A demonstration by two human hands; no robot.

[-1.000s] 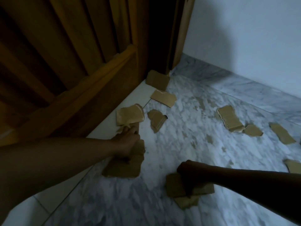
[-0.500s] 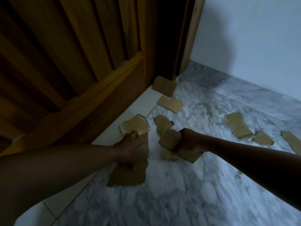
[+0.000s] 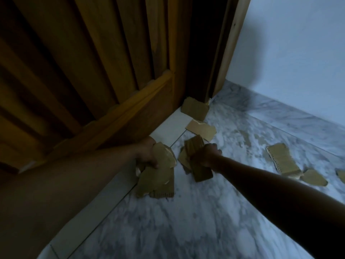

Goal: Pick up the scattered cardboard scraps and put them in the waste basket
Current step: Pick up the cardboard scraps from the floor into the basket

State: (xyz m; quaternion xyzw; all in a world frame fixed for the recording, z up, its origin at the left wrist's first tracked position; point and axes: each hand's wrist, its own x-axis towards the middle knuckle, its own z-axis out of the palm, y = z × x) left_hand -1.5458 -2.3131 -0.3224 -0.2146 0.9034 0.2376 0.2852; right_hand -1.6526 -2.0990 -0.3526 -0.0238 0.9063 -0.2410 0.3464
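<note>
Both hands have gone up toward the door corner since one second ago. The right hand (image 3: 207, 156) was low on the floor then and is now in the middle of the frame. The left hand (image 3: 144, 152) has taken the pale scrap into its pile.

A wooden door (image 3: 89, 71) fills the upper left of the frame, the marble floor (image 3: 186, 227) the lower part, and the white wall (image 3: 298, 43) the upper right.

The fingers of the left hand are curled around a pile of scraps (image 3: 158, 180) that hangs down at the centre. I cannot tell if its lower edge touches the floor. The fingers of the right hand are clenched around a thick bundle (image 3: 202, 172), just right of the pile. A lighter piece (image 3: 183, 157) shows beside the bundle; whether it is held or lies loose is not clear.

Several scraps lie loose on the floor:
- a corrugated scrap (image 3: 281, 159) at the right
- a brown scrap (image 3: 195, 109) leaning at the foot of the door
- a flat scrap (image 3: 201, 128) just above the right hand
- a small scrap (image 3: 313, 179) at the lower right
- one more (image 3: 342, 174), cut off by the right edge

The waste basket is not in view.

I think the danger now is dropping. Both hands are already full, and the sheets are thin and of unequal size. If the fingers loosen to take one more scrap, the outer sheets may slide out and scatter again. The walk to the basket may also shake the hanging pile apart.
</note>
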